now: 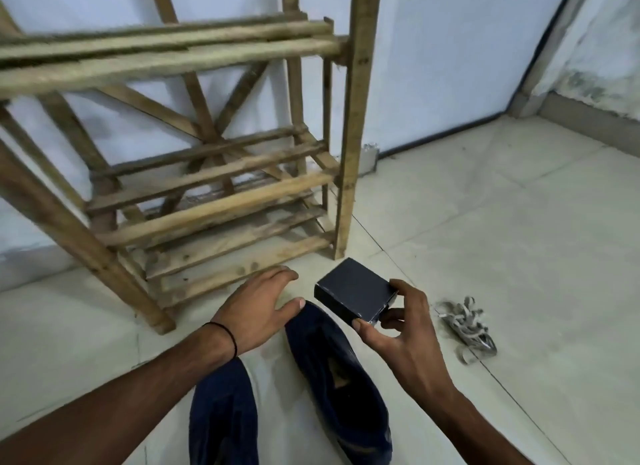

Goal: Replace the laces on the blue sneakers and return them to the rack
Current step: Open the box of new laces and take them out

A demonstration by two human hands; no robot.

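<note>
Head view: the right hand [398, 329] pinches a small dark box [355, 291] between thumb and fingers above two blue sneakers [332, 357] on the tiled floor [519, 257] before the wooden rack [214, 174], the left hand [258, 312] spread flat, grey laces [465, 326] heaped nearby.

Both forearms are bare, uncovered as far as the view shows. The left hand [256, 309] has a thin black cord [228, 333] looped snugly round its wrist. Short-trimmed nails show on the thumb of this hand and of the right hand [398, 336].
</note>
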